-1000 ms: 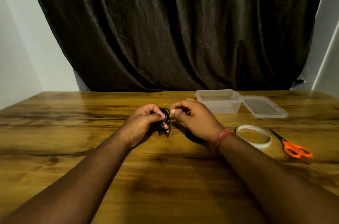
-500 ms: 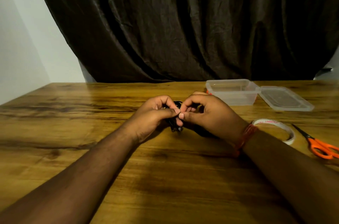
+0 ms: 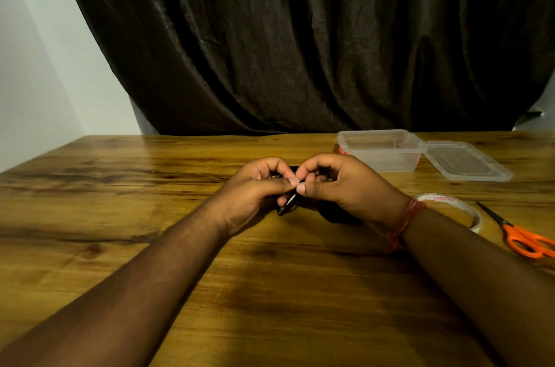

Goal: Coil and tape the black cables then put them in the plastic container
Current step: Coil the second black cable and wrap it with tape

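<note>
A small coiled black cable (image 3: 287, 204) is held above the wooden table (image 3: 120, 216) between both hands, mostly hidden by the fingers. My left hand (image 3: 255, 192) grips it from the left with curled fingers. My right hand (image 3: 339, 186) pinches it from the right, and the two thumbs meet at the middle. A second dark cable bundle (image 3: 333, 213) lies on the table under my right hand, partly hidden. The clear plastic container (image 3: 378, 153) stands open at the back right with its lid (image 3: 468, 161) beside it.
A roll of clear tape (image 3: 450, 204) lies right of my right wrist. Orange-handled scissors (image 3: 522, 237) lie further right near the frame edge. A small red thing (image 3: 341, 151) peeks out at the container's left corner. A dark curtain (image 3: 300, 36) hangs behind the table.
The hands have closed together on the cable until the thumbs touch. The view has shifted left, so container, tape and scissors sit further right.
</note>
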Tool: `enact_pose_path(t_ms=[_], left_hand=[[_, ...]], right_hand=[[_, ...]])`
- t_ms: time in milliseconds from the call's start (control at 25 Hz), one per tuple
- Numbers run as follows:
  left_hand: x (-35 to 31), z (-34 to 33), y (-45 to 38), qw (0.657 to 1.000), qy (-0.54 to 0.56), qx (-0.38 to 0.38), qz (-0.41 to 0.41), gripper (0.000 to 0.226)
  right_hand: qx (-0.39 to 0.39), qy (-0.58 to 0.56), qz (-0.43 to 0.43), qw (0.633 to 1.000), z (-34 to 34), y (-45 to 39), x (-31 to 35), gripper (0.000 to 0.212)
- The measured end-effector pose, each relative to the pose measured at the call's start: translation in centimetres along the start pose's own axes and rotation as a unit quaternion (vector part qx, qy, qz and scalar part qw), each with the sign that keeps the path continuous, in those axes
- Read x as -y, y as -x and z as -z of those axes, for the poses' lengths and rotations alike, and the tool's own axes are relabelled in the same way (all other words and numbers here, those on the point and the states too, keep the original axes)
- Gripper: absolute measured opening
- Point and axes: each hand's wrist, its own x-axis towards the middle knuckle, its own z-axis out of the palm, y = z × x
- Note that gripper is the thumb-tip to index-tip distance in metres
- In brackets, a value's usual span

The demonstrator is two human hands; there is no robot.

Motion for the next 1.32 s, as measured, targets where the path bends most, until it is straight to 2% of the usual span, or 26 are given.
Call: enact_pose_path(t_ms=[280, 520, 760, 1080, 1200, 1320], left_hand=[[-0.5, -0.1, 0.2, 1.0, -0.004, -0.015, -0.02, 0.007], [-0.2, 0.4, -0.2, 1.0, -0.008, -0.016, -0.011, 0.007], [-0.1, 0.7, -0.3, 0.999, -0.011, -0.02, -0.024, 0.011], [-0.2, 0.4, -0.2, 0.999, -0.026, -0.018, -0.015, 0.001], [0.1, 0.1, -0.4, 1.0, 0.01, 0.012, 0.015, 0.013], [0.4, 0.1, -0.4, 0.999, 0.031, 0.031, 0.026, 0.021]], right_hand=[[-0.001, -0.067, -0.013, 0.998, -0.2, 0.0, -0.1, 0.013], [0.037, -0.115, -0.038, 0.992, 0.3, 0.3, 0.4, 0.004], [0.03, -0.157, -0.068, 0.985, 1.1, 0.3, 0.7, 0.013], [-0.033, -0.246, -0.084, 0.965, 1.0, 0.1, 1.2, 0.009], [-0.075, -0.236, -0.077, 0.966, 0.5, 0.1, 1.2, 0.002], [-0.116, -0.199, -0.066, 0.971, -0.7, -0.1, 0.8, 0.012]])
